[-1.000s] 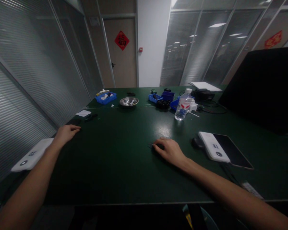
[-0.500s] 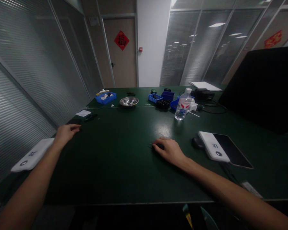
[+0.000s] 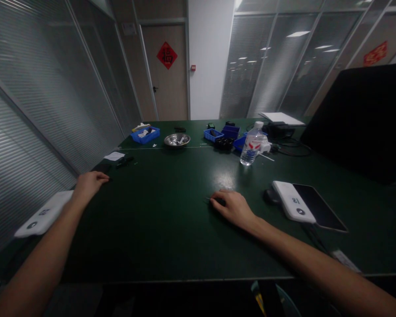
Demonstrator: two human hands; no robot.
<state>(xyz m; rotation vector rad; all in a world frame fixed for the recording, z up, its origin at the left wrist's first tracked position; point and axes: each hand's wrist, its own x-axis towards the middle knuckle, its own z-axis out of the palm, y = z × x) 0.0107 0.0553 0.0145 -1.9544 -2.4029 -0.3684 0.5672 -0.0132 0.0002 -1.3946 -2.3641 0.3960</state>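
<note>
My left hand point(image 3: 91, 183) is at the left side of the dark green table point(image 3: 158, 220), its fingers pinched together at a small dark thing too small to name. Just behind it lie a black object point(image 3: 124, 161) and a white paper point(image 3: 114, 156). Resting on the table right of centre, my right hand point(image 3: 229, 204) has thumb and fingertips together on a thin, pale, pin-like piece point(image 3: 207, 199) that sticks out to the left. A white power bank point(image 3: 293, 201) lies to the right of that hand.
Farther back are a metal bowl point(image 3: 177, 140), a blue basket point(image 3: 145, 135), a smaller blue basket point(image 3: 213, 134) and a water bottle point(image 3: 251, 145). A black monitor point(image 3: 366, 123) stands at right. Another white power bank point(image 3: 45, 215) lies beside my left forearm.
The fingers of my left hand have closed and dipped slightly toward the table, with a small dark thing now at their tips. My right hand has stayed in place.
</note>
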